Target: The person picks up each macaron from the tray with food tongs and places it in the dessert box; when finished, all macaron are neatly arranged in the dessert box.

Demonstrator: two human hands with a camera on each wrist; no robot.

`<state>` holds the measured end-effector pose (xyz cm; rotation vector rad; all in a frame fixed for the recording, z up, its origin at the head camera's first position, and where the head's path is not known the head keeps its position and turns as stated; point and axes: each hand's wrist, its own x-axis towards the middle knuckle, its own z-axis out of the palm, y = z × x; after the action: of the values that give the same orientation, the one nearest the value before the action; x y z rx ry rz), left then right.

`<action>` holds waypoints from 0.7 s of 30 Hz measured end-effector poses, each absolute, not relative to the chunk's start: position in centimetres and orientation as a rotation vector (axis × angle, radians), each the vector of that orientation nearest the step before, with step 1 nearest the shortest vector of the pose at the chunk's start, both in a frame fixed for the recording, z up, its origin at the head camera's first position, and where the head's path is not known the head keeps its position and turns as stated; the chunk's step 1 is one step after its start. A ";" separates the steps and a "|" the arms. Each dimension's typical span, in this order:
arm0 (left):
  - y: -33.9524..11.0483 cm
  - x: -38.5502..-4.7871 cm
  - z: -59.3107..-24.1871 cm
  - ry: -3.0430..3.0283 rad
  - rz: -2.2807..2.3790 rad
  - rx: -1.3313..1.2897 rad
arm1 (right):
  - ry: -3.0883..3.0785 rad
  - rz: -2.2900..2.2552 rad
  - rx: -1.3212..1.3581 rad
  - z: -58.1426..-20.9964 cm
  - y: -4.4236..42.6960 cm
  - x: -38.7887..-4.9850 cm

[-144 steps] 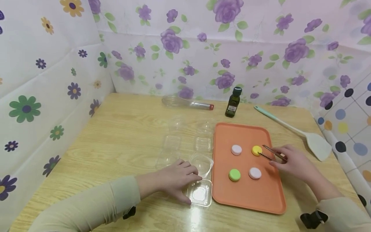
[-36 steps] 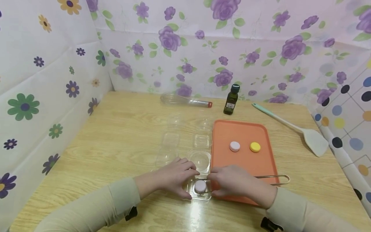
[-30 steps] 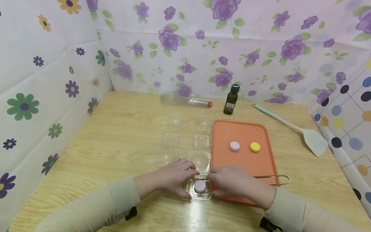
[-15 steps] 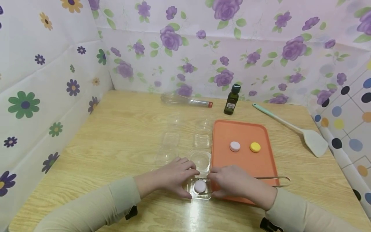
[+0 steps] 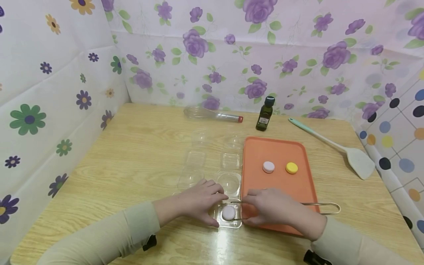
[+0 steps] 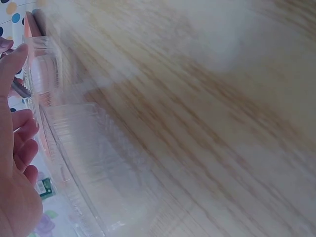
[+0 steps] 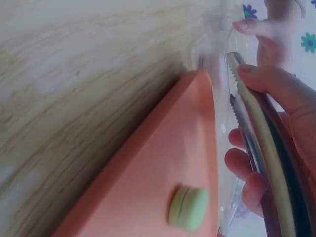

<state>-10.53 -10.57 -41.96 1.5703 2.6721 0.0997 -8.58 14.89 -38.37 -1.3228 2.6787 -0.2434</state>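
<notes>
Lying in the nearest clear box [image 5: 237,224], as I see it: one pale macaron [image 5: 228,213], just beside the left hand [image 5: 200,202], fingers loosely spread at the box's edge. Right hand [image 5: 275,208]: fingers gripping tongs [image 7: 266,153], tips parted near that macaron; contact, I cannot tell. Green macaron [image 7: 188,207]: on the tray [image 5: 275,147].

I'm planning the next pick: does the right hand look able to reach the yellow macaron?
Likely yes: the yellow macaron lies uncovered on the orange tray, and nothing stands between it and the right hand, which holds tongs.
</notes>
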 end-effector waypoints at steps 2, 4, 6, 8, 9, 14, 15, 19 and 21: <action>-10.6 -10.5 -41.9 2.665 0.102 1.565 | 2.679 -0.270 -1.310 -38.4 15.4 -8.6; -10.5 -10.4 -41.8 2.658 0.097 1.556 | 2.678 -0.296 -1.301 -38.4 16.0 -8.7; -10.5 -10.4 -41.7 2.650 0.088 1.545 | 2.683 -0.305 -1.291 -38.5 16.6 -8.8; -10.5 -10.3 -41.6 2.645 0.074 1.538 | 2.688 -0.328 -1.277 -38.5 17.1 -8.9; -10.5 -10.3 -41.6 2.644 0.070 1.538 | 2.694 -0.338 -1.272 -38.6 17.4 -8.9; -10.5 -10.3 -41.7 2.645 0.057 1.555 | 2.712 -0.402 -1.232 -38.8 18.7 -9.3; -10.6 -10.3 -41.7 2.647 0.051 1.557 | 2.714 -0.410 -1.222 -38.7 19.1 -9.4; -10.7 -10.3 -41.5 2.647 0.047 1.538 | 2.741 -0.385 -1.202 -38.6 20.6 -9.9; -10.7 -10.4 -41.3 2.653 0.047 1.512 | 2.760 -0.348 -1.192 -38.7 21.4 -10.2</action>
<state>-10.37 -10.69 -41.34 1.5117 2.6534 0.0472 -10.16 21.37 -38.70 -1.1916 2.7596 -0.3476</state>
